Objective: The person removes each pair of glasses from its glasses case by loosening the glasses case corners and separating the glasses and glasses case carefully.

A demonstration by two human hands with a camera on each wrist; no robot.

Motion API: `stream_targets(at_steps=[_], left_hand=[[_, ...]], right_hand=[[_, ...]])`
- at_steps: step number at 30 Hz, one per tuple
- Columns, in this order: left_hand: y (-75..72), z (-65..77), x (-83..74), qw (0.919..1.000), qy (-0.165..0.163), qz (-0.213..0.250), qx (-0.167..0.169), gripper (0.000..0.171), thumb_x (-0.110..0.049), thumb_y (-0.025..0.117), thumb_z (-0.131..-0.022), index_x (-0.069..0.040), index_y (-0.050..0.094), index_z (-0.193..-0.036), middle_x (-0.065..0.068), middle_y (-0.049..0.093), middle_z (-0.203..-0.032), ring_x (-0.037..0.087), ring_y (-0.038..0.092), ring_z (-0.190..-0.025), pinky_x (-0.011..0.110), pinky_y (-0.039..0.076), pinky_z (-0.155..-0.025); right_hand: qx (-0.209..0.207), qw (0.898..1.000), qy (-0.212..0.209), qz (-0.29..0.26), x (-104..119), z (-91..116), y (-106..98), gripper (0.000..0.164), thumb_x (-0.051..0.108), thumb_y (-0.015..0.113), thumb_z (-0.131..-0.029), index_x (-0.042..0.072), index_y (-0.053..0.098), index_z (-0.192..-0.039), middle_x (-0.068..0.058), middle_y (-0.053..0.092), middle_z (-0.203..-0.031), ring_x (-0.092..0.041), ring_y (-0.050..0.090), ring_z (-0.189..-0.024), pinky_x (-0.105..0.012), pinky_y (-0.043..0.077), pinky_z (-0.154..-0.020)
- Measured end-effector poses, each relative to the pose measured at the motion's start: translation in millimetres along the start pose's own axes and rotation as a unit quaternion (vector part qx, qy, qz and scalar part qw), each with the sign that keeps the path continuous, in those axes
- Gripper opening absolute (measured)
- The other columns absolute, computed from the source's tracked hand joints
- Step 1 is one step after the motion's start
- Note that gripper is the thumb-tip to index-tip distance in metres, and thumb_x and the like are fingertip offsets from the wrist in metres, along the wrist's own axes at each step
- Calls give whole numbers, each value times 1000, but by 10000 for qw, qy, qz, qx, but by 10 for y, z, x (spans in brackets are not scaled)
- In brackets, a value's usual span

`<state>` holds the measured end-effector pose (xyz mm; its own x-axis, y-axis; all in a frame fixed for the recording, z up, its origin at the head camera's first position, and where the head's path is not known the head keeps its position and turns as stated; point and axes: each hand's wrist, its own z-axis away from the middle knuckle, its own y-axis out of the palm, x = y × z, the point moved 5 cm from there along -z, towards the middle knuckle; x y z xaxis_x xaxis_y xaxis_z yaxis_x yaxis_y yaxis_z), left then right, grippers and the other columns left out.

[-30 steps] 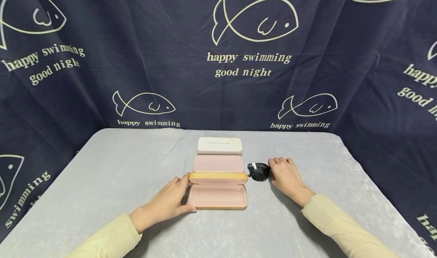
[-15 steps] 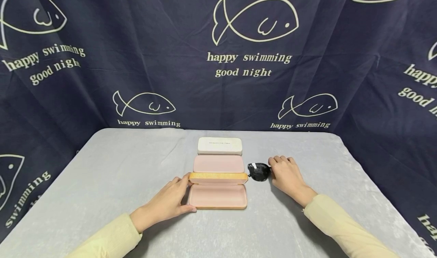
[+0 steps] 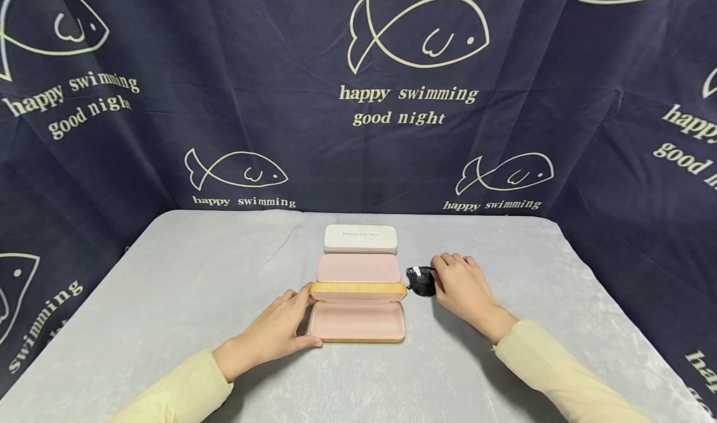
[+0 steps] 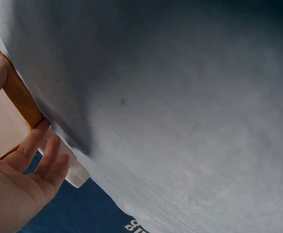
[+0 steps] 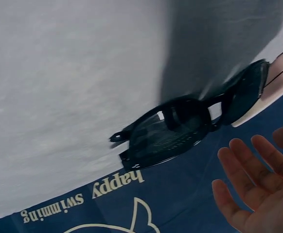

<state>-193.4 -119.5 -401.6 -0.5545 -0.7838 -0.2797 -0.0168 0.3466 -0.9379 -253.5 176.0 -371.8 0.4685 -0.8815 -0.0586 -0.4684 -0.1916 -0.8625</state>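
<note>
1. Black sunglasses point(image 3: 420, 281) rest on the table point(image 3: 246, 255), at two o'clock from the unlatched case point(image 3: 358, 321).
2. The right hand point(image 3: 462, 285), at their three o'clock, has loosely spread fingers holding nothing; whether any fingertip touches is unclear.
3. A light pinch at the edges, clear of the lenses point(image 5: 166, 133), should work best.
4. At the case's nine o'clock, the left hand point(image 3: 274, 326) grips its end; even pressure should prevent sliding.
</note>
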Motion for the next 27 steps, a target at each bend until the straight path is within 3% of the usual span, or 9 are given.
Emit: stream_targets(at_steps=[14, 27], left_hand=[[-9, 0, -6, 10000, -2, -24, 9, 95, -46, 75, -68, 4, 31, -135, 3, 62, -114, 16, 52, -94, 34, 44, -78], [-27, 11, -19, 9999, 89, -39, -52, 92, -42, 76, -68, 7, 32, -133, 4, 62, -113, 18, 52, -93, 35, 44, -77]], right_hand=[[65, 9991, -130, -388, 288, -26, -100, 5, 14, 56, -83, 9, 59, -83, -2, 60, -78, -20, 56, -74, -37, 44, -68], [-184, 9951, -212, -951, 483, -54, -185, 14, 24, 53, -89, 13, 61, -87, 1, 63, -81, -16, 59, -77, -34, 45, -69]])
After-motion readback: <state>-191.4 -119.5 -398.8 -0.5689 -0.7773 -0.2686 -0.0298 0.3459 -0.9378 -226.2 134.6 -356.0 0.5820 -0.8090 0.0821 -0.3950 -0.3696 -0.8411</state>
